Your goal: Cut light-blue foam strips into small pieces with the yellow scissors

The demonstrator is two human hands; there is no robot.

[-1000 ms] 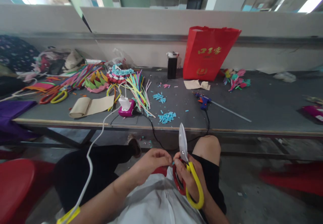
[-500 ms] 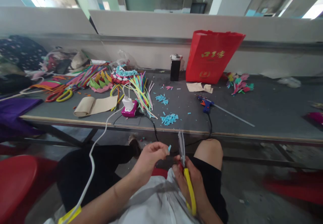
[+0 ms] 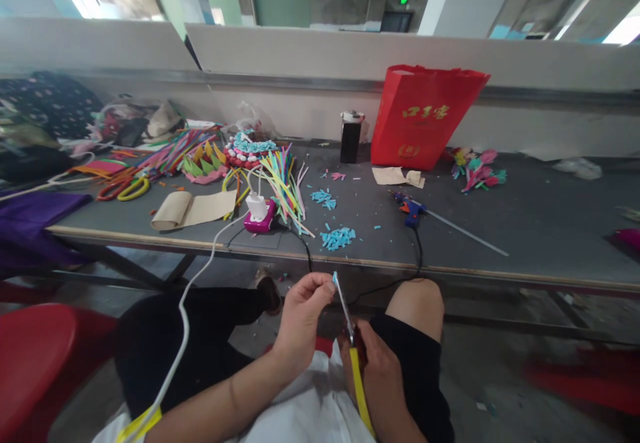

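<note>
Between the thumb and fingertips of my left hand (image 3: 306, 313) is a small light-blue strip piece (image 3: 335, 276). My right hand (image 3: 375, 363) is closed around the scissors (image 3: 346, 306), which have a yellow handle. Their blades point up and left, and the tips touch or nearly touch the blue piece. Both hands are above my lap, in front of the table edge. Just beyond them on the table lies a pile of cut blue pieces (image 3: 338, 238), with a smaller blue pile (image 3: 324, 198) behind it.
A glue gun (image 3: 413, 213) with a long glue stick lies to the right, its cord hanging over the edge. A purple power socket (image 3: 260, 222), colourful strips (image 3: 285, 183) and a paper roll (image 3: 173, 210) are at left. Behind stand a red bag (image 3: 425, 120) and a black bottle (image 3: 350, 140).
My right hand has tilted the scissors leftward, bringing the blades to the blue piece. My left hand has risen slightly, still pinching that piece.
</note>
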